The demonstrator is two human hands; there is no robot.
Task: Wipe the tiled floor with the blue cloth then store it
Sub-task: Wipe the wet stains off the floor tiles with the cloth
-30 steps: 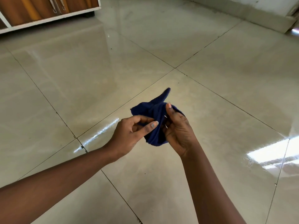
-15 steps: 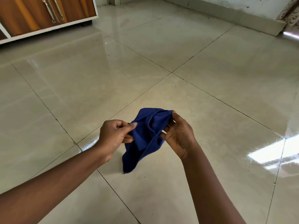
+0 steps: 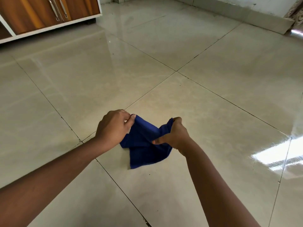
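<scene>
The blue cloth (image 3: 144, 145) is dark blue and partly spread, stretched between both hands above the glossy beige tiled floor (image 3: 213, 99). My left hand (image 3: 113, 128) pinches the cloth's upper left corner between thumb and fingers. My right hand (image 3: 173, 136) grips the upper right edge, with the fabric bunched in its fist. The cloth's lower part hangs down towards the floor; I cannot tell whether it touches the tile.
A wooden cabinet (image 3: 41, 12) with metal handles and a white frame stands at the top left. A low wall skirting (image 3: 246, 17) runs along the back right. A patterned curtain edge (image 3: 296, 10) shows at the top right corner. Sunlight glares on the floor at the right.
The cloth went from a bunched wad to spread between both hands. The hands moved apart and lower, and the cloth now hangs wider.
</scene>
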